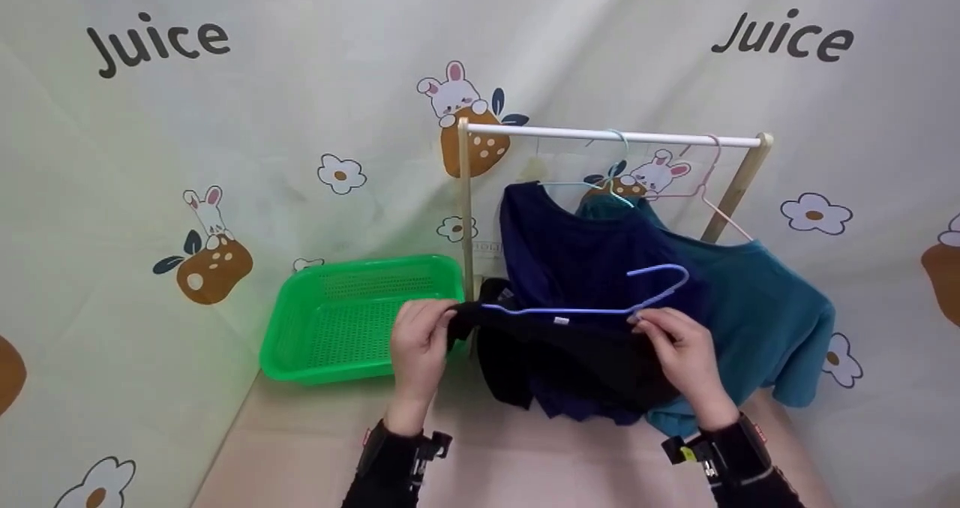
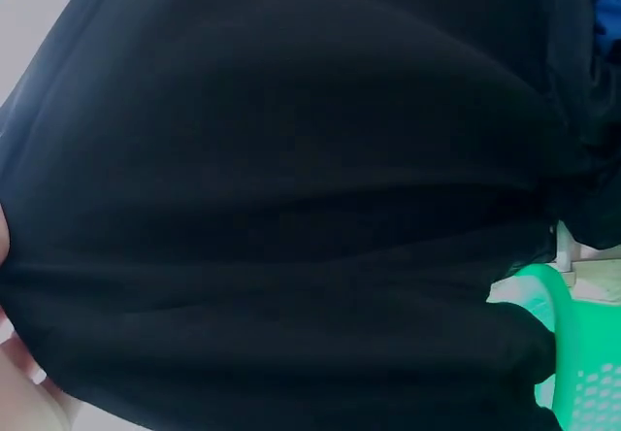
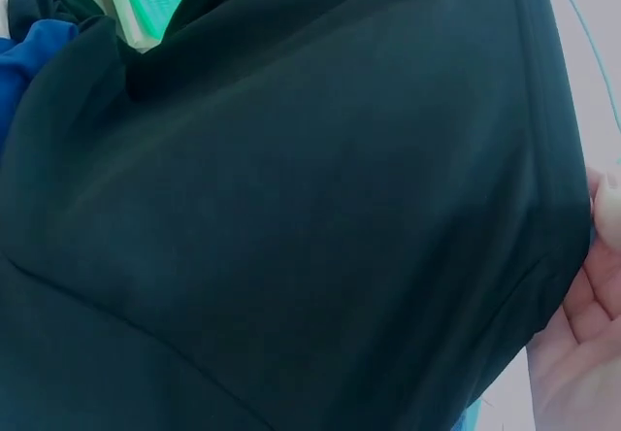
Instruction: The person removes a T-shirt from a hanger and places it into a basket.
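- A printed backdrop (image 1: 337, 80) rises behind the rack (image 1: 555, 133).
- The pale surface (image 1: 315, 448) spreads out in front of the rack.
- A green basket (image 1: 345, 373) sits to the rack's left, its perforated bottom showing.
- A teal garment (image 1: 780, 305) hangs from a pink hanger (image 1: 702, 188) near the rack's right end.
- A navy garment (image 1: 600, 253) hangs from a mint hanger (image 1: 570, 184) near the rack's middle, partly covering the teal one.
- A black garment (image 1: 577, 358), held in front of the rack, blocks the navy one's lower part.
- A blue hanger (image 1: 570, 311) lies along the black neckline, its long axis roughly parallel to the rack's bar; its hook rises rightward, the tip pointing back left.
- Both hands grasp before the rack: the left hand (image 1: 420, 339) pinches the black garment's shoulder, the right hand (image 1: 682, 347) the blue hanger at its hook's base.
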Action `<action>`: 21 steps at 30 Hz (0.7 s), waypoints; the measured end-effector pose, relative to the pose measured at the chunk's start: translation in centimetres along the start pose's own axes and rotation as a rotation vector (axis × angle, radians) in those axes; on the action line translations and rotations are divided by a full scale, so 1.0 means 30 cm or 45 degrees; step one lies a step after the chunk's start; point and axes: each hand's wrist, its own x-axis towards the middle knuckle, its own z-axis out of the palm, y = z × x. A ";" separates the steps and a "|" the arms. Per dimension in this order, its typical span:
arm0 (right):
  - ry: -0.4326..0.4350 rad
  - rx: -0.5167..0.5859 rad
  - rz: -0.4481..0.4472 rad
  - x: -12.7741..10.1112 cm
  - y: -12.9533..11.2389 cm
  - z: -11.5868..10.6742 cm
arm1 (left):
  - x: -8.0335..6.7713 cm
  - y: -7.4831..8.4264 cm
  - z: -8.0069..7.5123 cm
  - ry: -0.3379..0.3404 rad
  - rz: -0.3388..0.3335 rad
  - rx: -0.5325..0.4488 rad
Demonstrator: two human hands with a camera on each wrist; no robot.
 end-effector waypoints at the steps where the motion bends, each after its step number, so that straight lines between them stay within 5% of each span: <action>1: 0.008 0.003 -0.008 0.002 -0.004 0.001 | 0.002 -0.002 -0.001 0.020 0.003 -0.003; 8: 0.063 0.005 0.085 0.024 -0.040 0.007 | 0.021 0.003 0.002 0.144 0.029 -0.005; 14: 0.128 0.050 0.178 0.022 -0.031 0.032 | 0.010 -0.006 0.005 0.201 -0.081 0.014; 21: 0.243 0.265 0.418 0.019 -0.022 0.054 | -0.031 -0.028 0.020 0.113 -0.159 0.066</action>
